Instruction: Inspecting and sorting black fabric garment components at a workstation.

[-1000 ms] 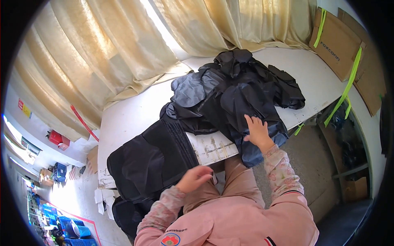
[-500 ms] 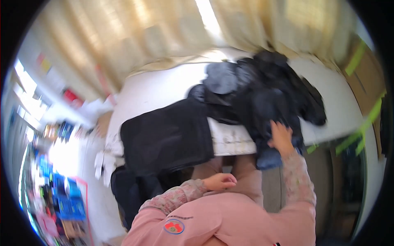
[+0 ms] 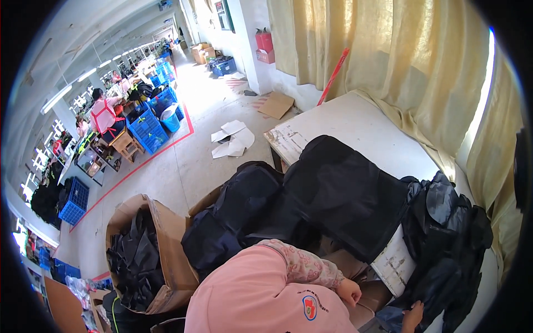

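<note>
My left hand (image 3: 350, 292) hangs over my lap, fingers curled in, with nothing seen in it. At the lower right my right hand (image 3: 412, 317) closes on the near end of a dark pile of thin black fabric pieces (image 3: 444, 266); the lower part of this hand is cut off by the picture's edge. A stack of flat black fabric panels (image 3: 344, 194) lies between the hands and the far side of the white table (image 3: 383, 125), overhanging its near edge. More black fabric (image 3: 239, 200) is heaped left of the stack.
An open cardboard box (image 3: 155, 222) full of black scraps stands at my left. White paper pieces (image 3: 236, 139) and flat cardboard (image 3: 276, 105) lie on the floor. Yellowish curtains (image 3: 400, 66) hang behind the table. Far left, people work near blue crates (image 3: 147, 130).
The view has swung to the left, so the table and fabric now appear farther right. My left hand stays near my lap; my right hand is still at the black fabric pile.
</note>
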A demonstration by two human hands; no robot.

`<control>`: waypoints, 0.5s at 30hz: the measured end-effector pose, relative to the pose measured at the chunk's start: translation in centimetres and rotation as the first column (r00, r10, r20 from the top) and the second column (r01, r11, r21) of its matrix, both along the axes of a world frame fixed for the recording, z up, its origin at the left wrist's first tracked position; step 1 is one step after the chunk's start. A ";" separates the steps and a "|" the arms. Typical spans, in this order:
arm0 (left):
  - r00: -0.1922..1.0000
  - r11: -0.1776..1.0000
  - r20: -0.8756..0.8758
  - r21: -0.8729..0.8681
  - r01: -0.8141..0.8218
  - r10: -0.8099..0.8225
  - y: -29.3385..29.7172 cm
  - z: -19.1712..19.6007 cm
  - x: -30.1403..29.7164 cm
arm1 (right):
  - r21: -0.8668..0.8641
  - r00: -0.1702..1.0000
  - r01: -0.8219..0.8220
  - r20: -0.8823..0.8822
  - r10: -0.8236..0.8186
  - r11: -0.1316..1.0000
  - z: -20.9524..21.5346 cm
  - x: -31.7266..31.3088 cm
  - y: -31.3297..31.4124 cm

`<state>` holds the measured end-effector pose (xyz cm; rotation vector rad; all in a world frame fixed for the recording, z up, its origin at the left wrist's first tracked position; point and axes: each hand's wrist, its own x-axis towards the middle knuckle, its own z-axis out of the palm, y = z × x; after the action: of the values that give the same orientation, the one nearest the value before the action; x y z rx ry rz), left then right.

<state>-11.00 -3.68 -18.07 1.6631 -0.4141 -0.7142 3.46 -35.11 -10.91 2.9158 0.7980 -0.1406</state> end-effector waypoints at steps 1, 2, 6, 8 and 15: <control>1.000 1.000 0.023 0.003 0.009 -0.009 0.1 -0.1 -0.1 | -0.030 0.999 -0.046 0.010 0.046 0.999 0.1 -0.1 0.4; 0.999 1.000 0.045 0.004 0.023 -0.023 0.1 -0.2 -0.2 | -0.033 0.999 -0.043 0.007 0.043 0.999 0.5 -0.1 0.5; 0.987 0.993 0.125 -0.050 0.109 -0.102 -0.6 -0.3 0.7 | 0.626 0.957 0.224 -0.288 -0.045 0.747 -7.4 4.0 -9.1; 0.991 0.997 0.120 -0.042 0.068 -0.063 0.6 1.4 0.7 | 0.630 0.773 0.567 -0.630 -0.077 0.531 3.7 2.3 1.9; 0.953 0.989 0.273 0.027 -0.145 0.132 1.8 6.4 4.6 | 0.644 0.757 0.653 -0.566 0.327 -0.398 14.9 3.9 12.6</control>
<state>-6.40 -1.89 -11.69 1.8222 -0.4711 -0.3954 7.34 -22.55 4.04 5.0593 0.0518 -1.0186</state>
